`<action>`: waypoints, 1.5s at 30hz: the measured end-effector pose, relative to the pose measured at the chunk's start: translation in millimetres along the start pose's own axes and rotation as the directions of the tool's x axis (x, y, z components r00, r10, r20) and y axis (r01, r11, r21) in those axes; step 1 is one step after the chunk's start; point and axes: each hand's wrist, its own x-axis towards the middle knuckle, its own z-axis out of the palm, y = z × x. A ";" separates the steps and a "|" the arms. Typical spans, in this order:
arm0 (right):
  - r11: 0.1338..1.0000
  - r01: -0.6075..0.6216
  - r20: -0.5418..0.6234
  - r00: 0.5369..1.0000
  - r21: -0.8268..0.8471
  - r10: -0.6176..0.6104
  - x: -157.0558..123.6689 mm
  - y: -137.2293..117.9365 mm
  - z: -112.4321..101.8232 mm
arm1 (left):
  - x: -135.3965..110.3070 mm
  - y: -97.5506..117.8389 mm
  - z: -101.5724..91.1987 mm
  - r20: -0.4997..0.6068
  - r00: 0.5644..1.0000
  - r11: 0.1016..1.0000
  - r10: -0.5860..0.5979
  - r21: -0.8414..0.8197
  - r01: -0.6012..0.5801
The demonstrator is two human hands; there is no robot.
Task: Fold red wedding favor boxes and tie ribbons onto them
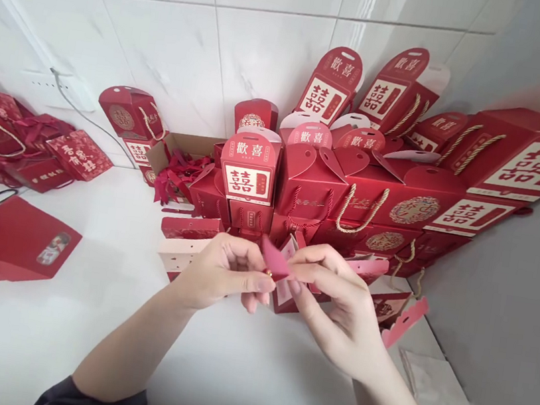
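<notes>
Between my two hands, above the white table, is a small dark-pink folded piece [275,259] with a tiny gold stud at its lower edge. I cannot tell whether it is paper, leather or ribbon. My left hand [227,271] pinches it near the stud with thumb and fingers. From the other side, the thumb and fingertips of my right hand [336,302] grip its right end. Right behind the fingers stands a red box [284,306] with pale panels, partly hidden by them. A flat pale box piece with holes [180,251] lies beside my left hand.
Red gift boxes [369,190] with rope handles stand stacked along the tiled wall. An open carton [192,146] holds dark red ribbons [180,180]. More red boxes [18,241] lie at the left. A folded white sheet [435,383] rests at the right table edge.
</notes>
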 end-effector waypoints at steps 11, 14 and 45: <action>0.996 -0.047 -0.112 0.992 0.070 0.054 -2.9 2.9 7.5 | 14.6 -26.4 6.8 0.213 0.959 0.842 -0.189 -0.467 0.269; 0.985 -0.096 -0.044 0.994 0.145 0.104 -1.8 1.8 6.7 | 14.7 -26.9 7.2 0.257 0.945 0.853 -0.201 -0.429 0.298; 0.880 -0.294 -0.184 0.906 0.373 0.381 0.3 15.2 20.3 | 10.1 -32.3 20.7 -0.048 0.596 0.378 0.801 0.813 -0.443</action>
